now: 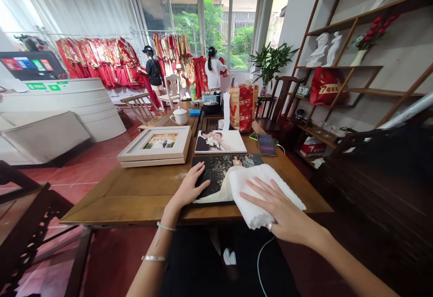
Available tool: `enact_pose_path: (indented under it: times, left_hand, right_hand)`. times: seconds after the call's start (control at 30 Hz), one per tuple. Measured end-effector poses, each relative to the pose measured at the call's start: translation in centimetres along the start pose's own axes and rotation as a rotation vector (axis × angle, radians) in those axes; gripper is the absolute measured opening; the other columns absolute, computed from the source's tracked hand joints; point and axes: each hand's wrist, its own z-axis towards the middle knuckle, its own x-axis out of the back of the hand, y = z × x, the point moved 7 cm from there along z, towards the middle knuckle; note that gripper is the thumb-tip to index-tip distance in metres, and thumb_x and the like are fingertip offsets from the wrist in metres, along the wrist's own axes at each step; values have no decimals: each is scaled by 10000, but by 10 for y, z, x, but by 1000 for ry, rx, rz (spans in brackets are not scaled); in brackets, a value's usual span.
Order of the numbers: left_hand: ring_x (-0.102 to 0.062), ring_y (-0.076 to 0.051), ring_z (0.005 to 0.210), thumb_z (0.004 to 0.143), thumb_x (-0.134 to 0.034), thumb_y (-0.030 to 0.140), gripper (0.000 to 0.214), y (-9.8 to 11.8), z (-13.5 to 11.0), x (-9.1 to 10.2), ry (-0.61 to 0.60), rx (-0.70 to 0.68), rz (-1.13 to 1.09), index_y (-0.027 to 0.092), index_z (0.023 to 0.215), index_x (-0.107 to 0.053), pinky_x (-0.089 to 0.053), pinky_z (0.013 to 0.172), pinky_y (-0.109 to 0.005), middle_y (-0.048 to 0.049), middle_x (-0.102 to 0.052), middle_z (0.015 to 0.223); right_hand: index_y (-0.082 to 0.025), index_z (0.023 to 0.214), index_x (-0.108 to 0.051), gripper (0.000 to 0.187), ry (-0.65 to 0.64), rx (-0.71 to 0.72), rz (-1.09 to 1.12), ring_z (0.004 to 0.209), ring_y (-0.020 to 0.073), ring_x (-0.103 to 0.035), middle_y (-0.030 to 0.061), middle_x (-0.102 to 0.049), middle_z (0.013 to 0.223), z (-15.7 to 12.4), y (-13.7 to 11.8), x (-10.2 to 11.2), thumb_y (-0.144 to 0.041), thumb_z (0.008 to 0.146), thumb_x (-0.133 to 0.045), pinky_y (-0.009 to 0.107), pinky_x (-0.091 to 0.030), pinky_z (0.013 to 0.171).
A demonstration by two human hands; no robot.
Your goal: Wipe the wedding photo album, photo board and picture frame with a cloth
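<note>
A dark photo print [216, 173] of a bride and groom lies flat near the front edge of the wooden table [142, 193]. My left hand [189, 188] rests on its left edge, fingers spread flat. My right hand [279, 209] presses a folded white cloth [260, 189] onto the print's right side, fingers stretched out over the cloth. Behind it lies a second, lighter wedding photo [219, 141]. To the left, stacked white picture frames [157, 146] hold another wedding picture.
A phone [267, 144] on a cable, a red gift bag [243, 107], a white teapot [180, 116] and tea things sit further back. Wooden chairs and shelves [338, 67] stand at the right. Two people stand by racks of red garments [101, 60] near the window.
</note>
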Motion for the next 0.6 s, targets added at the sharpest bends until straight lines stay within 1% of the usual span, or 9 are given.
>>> enact_pose_path:
  times: [0.07, 0.13, 0.3, 0.4, 0.43, 0.5, 0.6]
  left_hand:
    - [-321, -239, 1370, 860, -514, 411, 550, 0, 0, 1, 2, -10, -3, 173, 1350, -436, -251, 1136, -437, -128, -359, 1474]
    - [-323, -243, 1369, 857, -517, 411, 553, 0, 0, 2, -1, -9, -2, 167, 1347, -440, -252, 1136, -439, -133, -361, 1473]
    - [-328, -243, 1367, 856, -523, 407, 544, 2, 0, 5, -4, -1, -5, 176, 1343, -446, -254, 1135, -446, -125, -367, 1471]
    - [-329, -236, 1367, 857, -525, 404, 539, 3, 0, 5, -3, 10, -13, 183, 1342, -447, -249, 1138, -442, -118, -368, 1472]
    - [-325, -235, 1369, 858, -523, 404, 544, 2, 0, 5, -6, 19, -14, 176, 1345, -444, -246, 1139, -440, -121, -365, 1473]
    - [-314, -234, 1374, 859, -518, 405, 556, 2, 0, 4, -11, 38, -15, 159, 1351, -435, -238, 1142, -438, -131, -355, 1477]
    - [-307, -237, 1377, 859, -515, 417, 567, 2, 0, 2, -14, 53, -18, 151, 1353, -433, -234, 1142, -439, -136, -350, 1479]
  right_hand:
    - [-381, 1419, -303, 961, -11, 4, 3, 1408, 251, -106, -1, -216, 1528, 5, 3, 1, -52, 528, -446, 576, -60, 1093]
    - [-373, 1409, -330, 930, -13, 3, 11, 1404, 251, -133, 8, -240, 1521, 22, 13, 4, -59, 542, -451, 578, -76, 1089]
    - [-302, 1395, -385, 789, 29, -40, 58, 1392, 260, -186, 37, -300, 1497, 83, 60, 14, -96, 636, -445, 606, -82, 1079]
    - [-227, 1410, -371, 722, 69, -93, 73, 1384, 260, -210, 78, -328, 1482, 104, 81, 18, -125, 698, -433, 593, -99, 1085]
    - [-222, 1412, -368, 716, 74, -98, 72, 1385, 263, -207, 82, -325, 1483, 105, 83, 18, -131, 705, -435, 595, -96, 1085]
    - [-259, 1406, -376, 733, 68, -80, 56, 1391, 271, -180, 60, -307, 1493, 99, 78, 15, -127, 688, -447, 614, -77, 1077]
    - [-332, 1395, -378, 801, 64, -39, 13, 1398, 276, -146, 15, -260, 1515, 71, 53, 7, -106, 631, -467, 618, -56, 1074]
